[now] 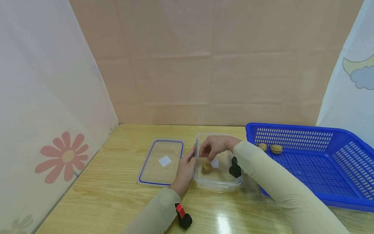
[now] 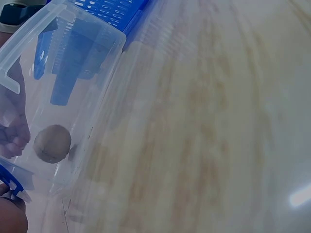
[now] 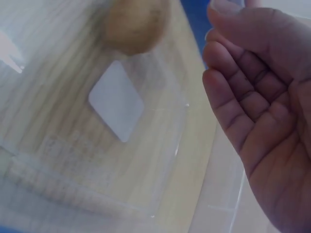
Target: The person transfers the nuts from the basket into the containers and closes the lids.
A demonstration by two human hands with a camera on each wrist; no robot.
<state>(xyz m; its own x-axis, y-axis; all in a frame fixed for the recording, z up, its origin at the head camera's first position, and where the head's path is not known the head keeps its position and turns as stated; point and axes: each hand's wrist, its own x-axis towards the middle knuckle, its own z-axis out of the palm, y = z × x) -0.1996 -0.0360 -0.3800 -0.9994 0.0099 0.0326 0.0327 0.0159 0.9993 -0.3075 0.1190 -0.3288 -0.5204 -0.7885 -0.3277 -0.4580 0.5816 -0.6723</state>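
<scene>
On the counter (image 1: pixel 117 182), head view: we see the right hand (image 1: pixel 216 145) reaching into a clear box (image 1: pixel 217 182), just above a walnut (image 1: pixel 206 168) lying inside; the left hand (image 1: pixel 185 169) lies along the box's left side, fingers fairly straight.
Step at the box: we judge it to be the handling of that walnut; whether it is being set down or picked up, we cannot tell.
Next move: we think it calls for a steady box and fingers that clear the rim.
Walnuts: we count three, one in the box and two other walnuts (image 1: pixel 276 149) in the basket (image 1: pixel 306 174).
Containers: we count one box, one lid (image 1: pixel 172 149) and one basket.
White squares (image 1: pixel 165 161): we count two, one on the lid, one at the box.
Left wrist view, through the plastic: we see the walnut near the right fingers but apart.
Right wrist view, fingers: we find them loosely curled, narrow, nothing visibly held.
</scene>
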